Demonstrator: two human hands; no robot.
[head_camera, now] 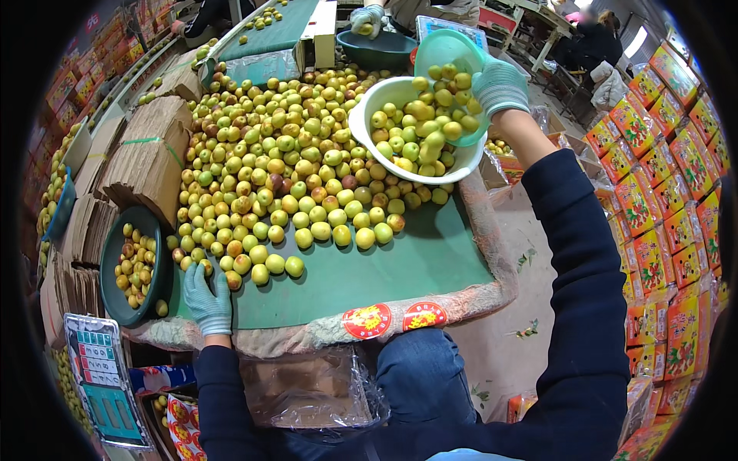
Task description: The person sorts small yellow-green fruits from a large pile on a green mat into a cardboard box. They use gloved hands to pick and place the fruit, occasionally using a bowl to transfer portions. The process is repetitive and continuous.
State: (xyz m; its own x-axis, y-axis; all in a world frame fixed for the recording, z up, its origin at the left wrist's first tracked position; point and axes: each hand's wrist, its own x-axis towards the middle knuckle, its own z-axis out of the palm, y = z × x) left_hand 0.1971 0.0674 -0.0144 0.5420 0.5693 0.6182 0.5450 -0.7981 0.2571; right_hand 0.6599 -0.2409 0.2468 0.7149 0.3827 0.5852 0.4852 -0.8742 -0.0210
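My right hand (500,86), in a pale green knit glove, grips a light green plastic bowl (441,52). The bowl is tipped over a white plastic basin (360,109), and jujubes (431,144) tumble out of it in a blur onto those inside. At the near left, my gloved left hand (207,299) rests palm down on the green sorting surface (357,282). Its spread fingertips touch the front edge of a wide heap of yellow-green and reddish jujubes (277,144). None of them appears to be held in that hand.
A dark green basin (108,271) of jujubes stands left, beside bundled cardboard (144,150). A padded rim (323,334) borders the surface. A scale (104,380) sits at lower left. Across, another person's gloved hand (368,20) holds fruit over a dark basin (375,52). Printed cartons (646,259) are stacked right.
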